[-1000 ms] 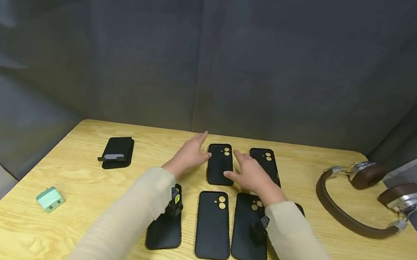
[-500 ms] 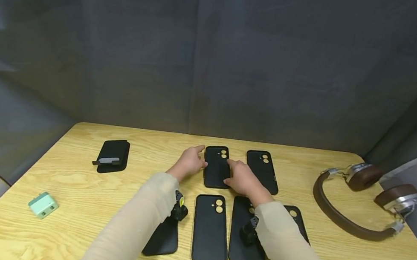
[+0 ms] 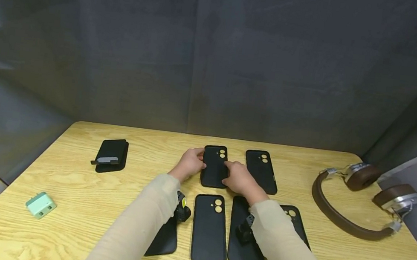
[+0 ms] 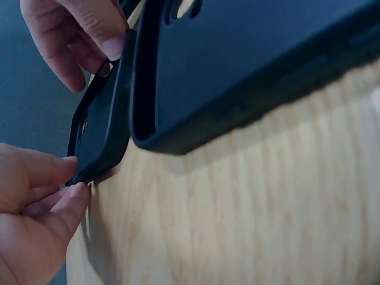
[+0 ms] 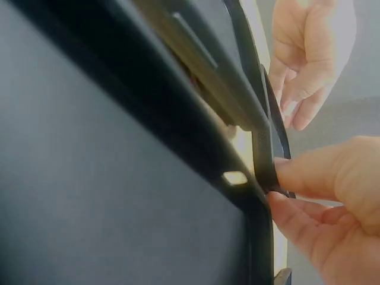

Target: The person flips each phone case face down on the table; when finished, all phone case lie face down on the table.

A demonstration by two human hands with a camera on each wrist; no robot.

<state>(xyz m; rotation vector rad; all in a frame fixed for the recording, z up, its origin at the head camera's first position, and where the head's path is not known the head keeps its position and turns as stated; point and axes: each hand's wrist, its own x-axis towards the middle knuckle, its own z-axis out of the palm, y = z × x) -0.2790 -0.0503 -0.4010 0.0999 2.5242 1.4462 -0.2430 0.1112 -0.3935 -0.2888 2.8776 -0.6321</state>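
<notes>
Several black phone cases lie in two rows on the wooden table [image 3: 78,184]. My left hand [image 3: 196,163] pinches the left edge of the back-row middle case [image 3: 214,165], and my right hand [image 3: 229,174] pinches its right edge near the front corner. In the left wrist view, the left hand [image 4: 66,185] holds the corner of that case [image 4: 98,136], with the right hand [image 4: 77,35] above it. The right wrist view shows the right hand [image 5: 280,185] pinching the thin case edge [image 5: 268,154]. Another front-row case [image 4: 249,65] fills the foreground.
A second back-row case [image 3: 261,170] lies just right of the held one. Front-row cases [image 3: 210,229] sit under my forearms. Brown headphones [image 3: 341,216] lie at the right, a black wallet-like pack [image 3: 111,155] at back left, and a mint green charger [image 3: 40,205] near the left edge.
Both hands drew in from lying spread beside the back middle case and now pinch its two side edges. The case has hardly moved.
</notes>
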